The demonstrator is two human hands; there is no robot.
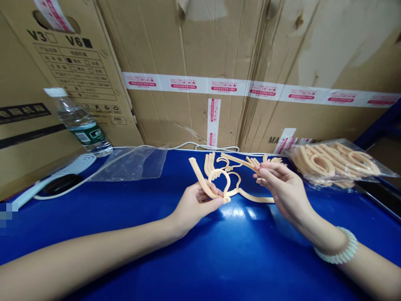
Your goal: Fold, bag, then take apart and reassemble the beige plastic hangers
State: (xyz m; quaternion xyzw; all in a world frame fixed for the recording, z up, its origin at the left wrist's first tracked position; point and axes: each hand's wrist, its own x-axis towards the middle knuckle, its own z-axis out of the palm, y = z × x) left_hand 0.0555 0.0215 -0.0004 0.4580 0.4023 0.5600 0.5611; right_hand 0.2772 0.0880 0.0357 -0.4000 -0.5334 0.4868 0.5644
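My left hand (196, 205) is pinched on a peach-coloured curved plastic strip (203, 182) that rises up and left from my fingers. My right hand (282, 186) is closed on a second peach strip (239, 161), held just above the blue table (125, 234). Between and behind the hands lie several more loose peach plastic pieces (232, 184), some with comb-like ends. A pale bead bracelet (340, 251) sits on my right wrist.
A clear bag of the same peach pieces (335, 163) lies at the right. An empty clear bag (131, 163) lies at the left, near a water bottle (79, 123), a white cable and a black object (59, 184). Cardboard boxes (219, 62) wall the back.
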